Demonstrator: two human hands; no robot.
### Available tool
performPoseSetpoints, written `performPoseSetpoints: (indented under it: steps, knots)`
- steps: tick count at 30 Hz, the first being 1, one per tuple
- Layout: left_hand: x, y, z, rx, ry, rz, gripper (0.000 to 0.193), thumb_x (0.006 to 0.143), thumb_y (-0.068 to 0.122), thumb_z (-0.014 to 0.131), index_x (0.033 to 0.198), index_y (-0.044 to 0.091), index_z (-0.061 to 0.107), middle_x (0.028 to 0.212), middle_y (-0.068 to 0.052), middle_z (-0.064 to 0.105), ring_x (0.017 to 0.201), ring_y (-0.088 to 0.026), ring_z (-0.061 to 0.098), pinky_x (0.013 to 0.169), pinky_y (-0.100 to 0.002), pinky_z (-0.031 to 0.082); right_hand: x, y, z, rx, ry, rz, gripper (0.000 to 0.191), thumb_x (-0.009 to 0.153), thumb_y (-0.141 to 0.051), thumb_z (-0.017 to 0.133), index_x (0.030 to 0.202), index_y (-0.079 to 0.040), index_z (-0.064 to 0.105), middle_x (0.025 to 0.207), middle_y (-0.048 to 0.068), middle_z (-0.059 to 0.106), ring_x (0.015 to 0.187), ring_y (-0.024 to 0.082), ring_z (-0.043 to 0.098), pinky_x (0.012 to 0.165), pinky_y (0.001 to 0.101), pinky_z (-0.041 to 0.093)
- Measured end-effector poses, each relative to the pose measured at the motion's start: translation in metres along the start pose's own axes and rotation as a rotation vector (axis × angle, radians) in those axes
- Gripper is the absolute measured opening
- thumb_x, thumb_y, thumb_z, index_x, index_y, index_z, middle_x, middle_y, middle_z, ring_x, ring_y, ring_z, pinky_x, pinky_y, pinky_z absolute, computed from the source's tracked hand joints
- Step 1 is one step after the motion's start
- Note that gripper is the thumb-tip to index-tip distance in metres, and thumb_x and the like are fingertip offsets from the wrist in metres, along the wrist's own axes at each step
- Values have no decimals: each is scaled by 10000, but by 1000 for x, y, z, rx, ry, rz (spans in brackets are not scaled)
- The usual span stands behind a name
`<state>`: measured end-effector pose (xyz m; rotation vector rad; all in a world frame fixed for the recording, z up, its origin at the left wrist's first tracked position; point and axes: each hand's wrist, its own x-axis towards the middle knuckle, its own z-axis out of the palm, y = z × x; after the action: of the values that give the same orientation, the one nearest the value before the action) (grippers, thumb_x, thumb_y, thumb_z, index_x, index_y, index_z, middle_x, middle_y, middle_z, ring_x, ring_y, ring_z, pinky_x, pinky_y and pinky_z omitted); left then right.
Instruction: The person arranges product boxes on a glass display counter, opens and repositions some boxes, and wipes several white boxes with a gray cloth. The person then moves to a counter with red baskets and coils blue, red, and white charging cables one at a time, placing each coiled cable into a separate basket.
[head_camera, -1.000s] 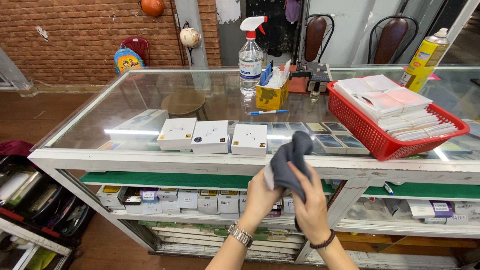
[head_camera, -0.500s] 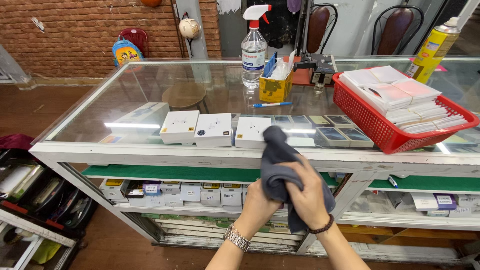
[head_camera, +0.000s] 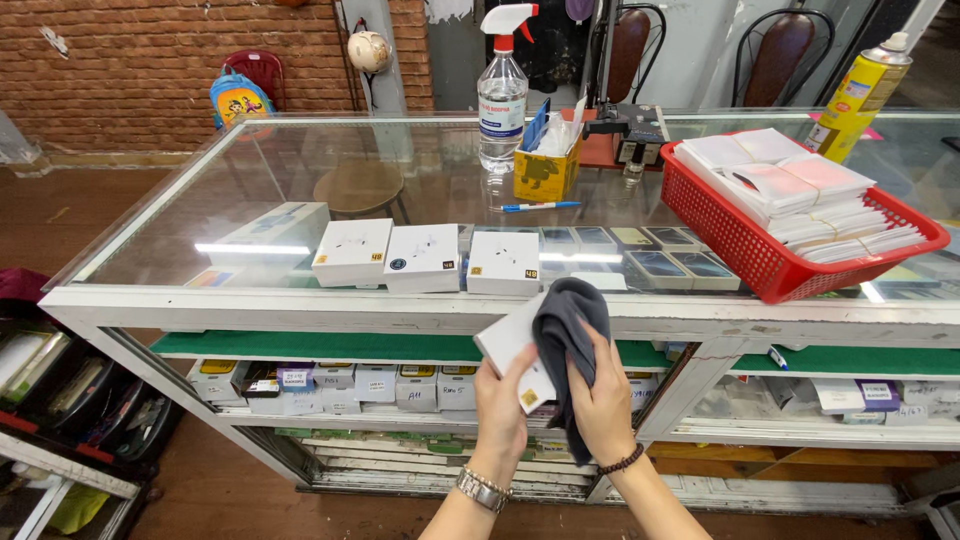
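Hands low in front of glass display counter (head_camera: 300, 190), near edge. Left hand (head_camera: 503, 400), watch on wrist, fingers closed round small white box (head_camera: 512, 352), holding it tilted, just below the counter's front rail. Right hand (head_camera: 600, 400), dark band on wrist, clutches dark grey cloth (head_camera: 568, 340) pressed against the box's right side; cloth drapes down between both hands. On the counter just beyond, three more white boxes (head_camera: 425, 256) in a row, touching or nearly so. Red basket (head_camera: 740, 240) of white packets at right, yellow spray can (head_camera: 858, 95) far right. Clear spray bottle (head_camera: 502, 95) far centre, yellow carton (head_camera: 545, 172) just beside it, blue pen (head_camera: 538, 207) near that. Shelves of small boxes under the glass.
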<state>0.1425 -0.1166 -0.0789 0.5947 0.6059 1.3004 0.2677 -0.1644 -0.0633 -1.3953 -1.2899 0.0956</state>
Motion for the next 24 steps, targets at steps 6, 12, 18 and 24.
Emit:
performPoseSetpoints:
  steps: [6, 12, 18, 24]
  knots:
    - [18, -12, -11, -140, 196, -121, 425, 877, 169, 722, 1265, 65, 584, 1227, -98, 678, 1099, -211, 681, 911, -367, 576, -21, -19, -10, 74, -12, 105, 333, 918, -134, 648, 1248, -88, 653, 1228, 186, 661, 1163, 376, 609, 1000, 399, 468]
    - [11, -30, 1, -268, 88, -129, 448, 917, 278, 663, 1301, 59, 591, 1239, -84, 683, 1113, -208, 674, 922, -379, 581, 5, -16, 10, -93, -106, -154, 459, 764, -52, 707, 1219, -111, 681, 1399, 205, 522, 1379, 413, 401, 1141, 469, 336]
    - [3, -15, -5, -313, 144, -386, 447, 959, 335, 631, 1328, 84, 605, 1251, -60, 700, 1137, -179, 657, 953, -330, 505, 31, -15, -11, 326, 271, 291, 219, 1078, -124, 573, 1289, -76, 609, 1118, 146, 698, 996, 237, 655, 913, 368, 518]
    - [18, -20, 4, -447, 89, -297, 495, 982, 342, 629, 1346, 7, 615, 1238, -74, 641, 1103, -177, 617, 1005, -337, 546, 13, -45, 7, -155, 108, -436, 434, 819, 12, 685, 1242, -58, 614, 1186, 264, 620, 1151, 346, 568, 995, 386, 441]
